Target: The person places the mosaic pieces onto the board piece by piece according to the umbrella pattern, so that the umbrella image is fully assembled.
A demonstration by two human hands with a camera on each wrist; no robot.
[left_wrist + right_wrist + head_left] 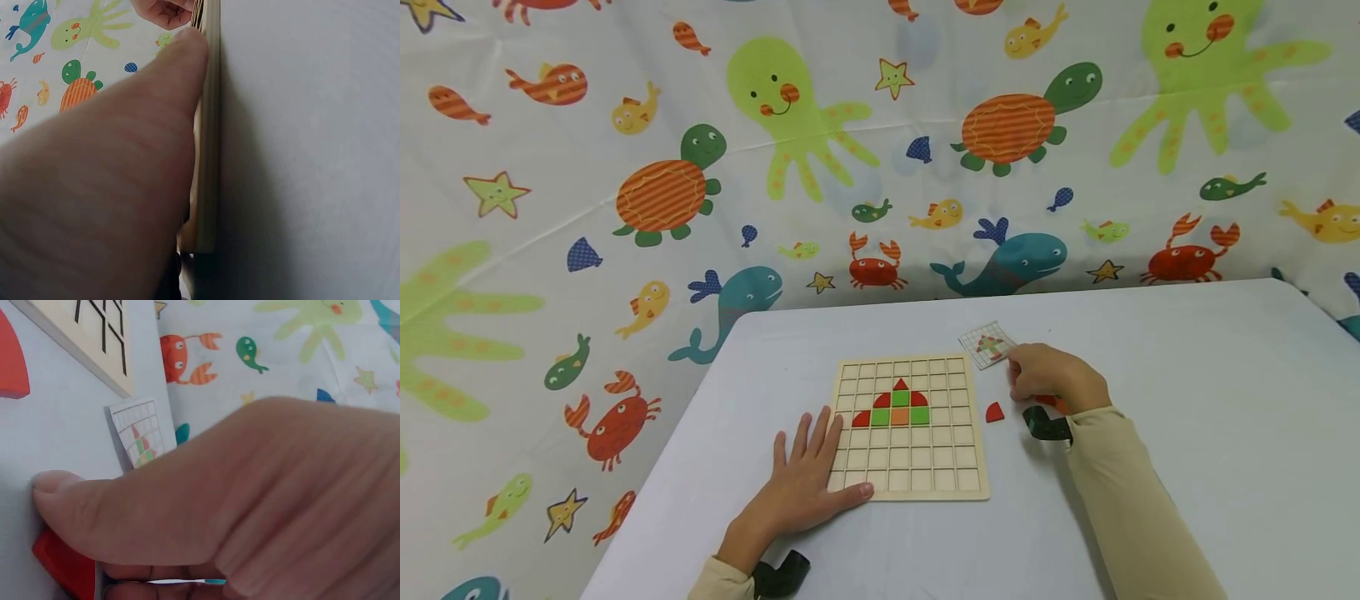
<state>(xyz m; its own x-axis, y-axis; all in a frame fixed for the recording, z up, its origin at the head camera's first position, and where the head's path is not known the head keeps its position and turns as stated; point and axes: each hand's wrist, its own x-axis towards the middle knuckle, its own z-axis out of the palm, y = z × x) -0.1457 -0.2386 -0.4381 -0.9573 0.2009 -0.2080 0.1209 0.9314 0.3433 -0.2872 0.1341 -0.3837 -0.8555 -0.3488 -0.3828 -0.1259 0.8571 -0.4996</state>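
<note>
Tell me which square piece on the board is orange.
The orange square sits in the lower row between two green squares and directly below a third; all three others are green.

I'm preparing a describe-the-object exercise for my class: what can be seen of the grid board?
The board is pale, looks like wood, and lies flat on the white table. Dark lines divide it into square cells inside a plain rim. Toward its far side sit a red triangle, red round-edged pieces, green squares and an orange square; the nearer cells are bare. The left hand touches its left side, the thumb resting at the near edge.
</note>
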